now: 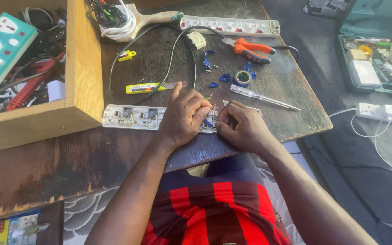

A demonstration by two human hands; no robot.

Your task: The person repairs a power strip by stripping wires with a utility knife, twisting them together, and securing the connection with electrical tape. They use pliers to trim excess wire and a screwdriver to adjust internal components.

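My left hand [183, 115] and my right hand [241, 126] meet over the right end of an opened power strip [134, 117] that lies at the near edge of the dark wooden table [291, 118]. The strip is a long white base with its cover off: I see metal contacts and small dark parts along its left half, and a little tangle of thin coloured wires [210, 110] at the end where I work. My left fingers are curled and pressed down on the strip beside the wires. My right fingers are bunched together at the wires, but I cannot tell whether they pinch one. Just beyond my hands lie a clear-handled screwdriver [261, 96], a roll of tape [242, 77], orange pliers [249, 49] and a yellow utility knife [148, 87]. A second white power strip [230, 26] lies at the far edge.
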